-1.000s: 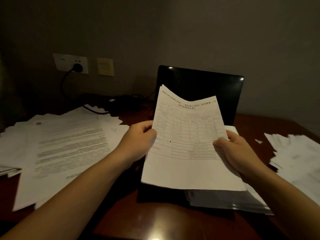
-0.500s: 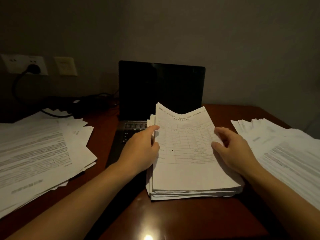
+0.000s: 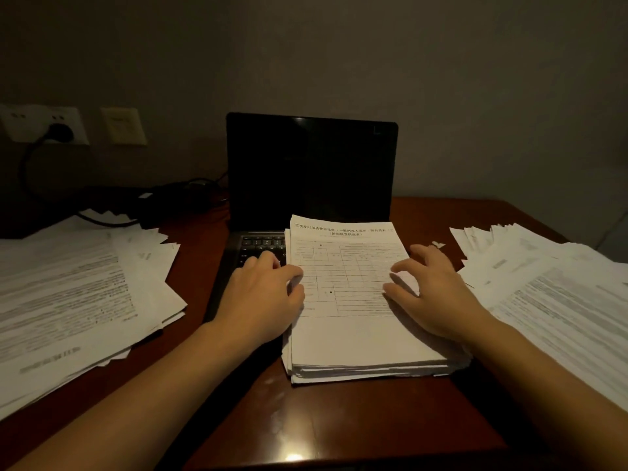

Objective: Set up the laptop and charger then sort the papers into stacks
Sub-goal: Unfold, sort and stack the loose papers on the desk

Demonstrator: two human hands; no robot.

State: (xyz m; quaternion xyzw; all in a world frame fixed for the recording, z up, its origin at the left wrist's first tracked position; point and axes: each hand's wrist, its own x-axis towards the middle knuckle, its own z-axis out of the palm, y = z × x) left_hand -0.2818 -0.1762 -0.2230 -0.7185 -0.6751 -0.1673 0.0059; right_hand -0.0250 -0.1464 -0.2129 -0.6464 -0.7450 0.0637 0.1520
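Dark red-brown wooden desk (image 3: 339,419), polished glossy; black laptop screen (image 3: 311,168), glossy; white printed paper stack (image 3: 360,338), matt; grey wall (image 3: 339,56), matt.

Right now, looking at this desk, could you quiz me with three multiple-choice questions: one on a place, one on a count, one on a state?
1. Where does the middle stack lie?
A. on the floor
B. partly over the keyboard of the laptop
C. against the wall socket

2. How many heaps of paper are on the desk?
A. one
B. three
C. five

3. The laptop is:
A. open and playing a video
B. folded shut
C. open, with its screen dark

Answers:
1 B: the stack hides the right part of the keys.
2 B: there is a left pile, the middle stack and a right pile.
3 C: the lid stands upright and shows only black.
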